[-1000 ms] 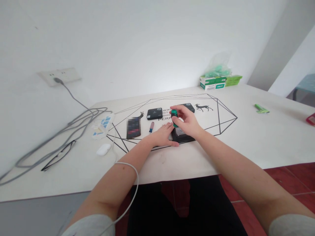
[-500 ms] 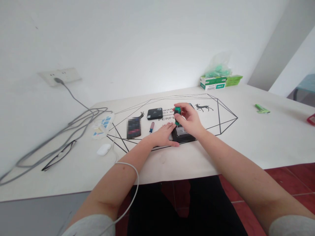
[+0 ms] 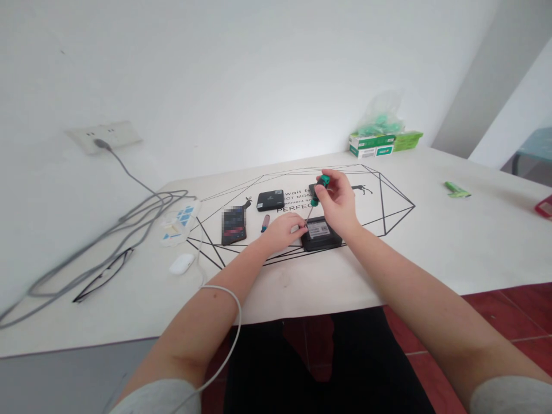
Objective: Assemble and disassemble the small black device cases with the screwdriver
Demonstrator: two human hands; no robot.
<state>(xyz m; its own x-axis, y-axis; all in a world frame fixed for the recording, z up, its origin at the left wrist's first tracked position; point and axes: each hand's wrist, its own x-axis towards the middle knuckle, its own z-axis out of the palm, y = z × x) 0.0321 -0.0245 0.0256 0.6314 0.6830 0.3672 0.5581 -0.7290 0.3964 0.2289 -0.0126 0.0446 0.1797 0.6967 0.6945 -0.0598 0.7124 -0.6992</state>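
My right hand [image 3: 338, 201] grips a green-and-black screwdriver [image 3: 319, 190] by its handle, which leans to the right, the thin shaft slanting down to the left. My left hand [image 3: 284, 231] is closed in a pinch by the screwdriver's lower end; whether the fingers hold the tip or something small cannot be made out. Just right of the left fingertips lies a flat black case [image 3: 321, 241] with a white printed label inside. A small screwdriver [image 3: 265, 223] with a reddish handle lies behind the left hand, partly hidden by it.
A flat black box [image 3: 271, 200] and a phone [image 3: 234, 224] lie behind and left. Farther left are a white earphone case [image 3: 181, 263], a power strip [image 3: 180, 221], glasses [image 3: 103, 276] and grey cable. Green-and-white boxes [image 3: 371, 145] stand by the wall. A white cable crosses my left forearm.
My right hand has lifted the screwdriver and tilted it off upright, uncovering the labelled case. My left hand went from lying flat with fingers spread to pinching near the tip.
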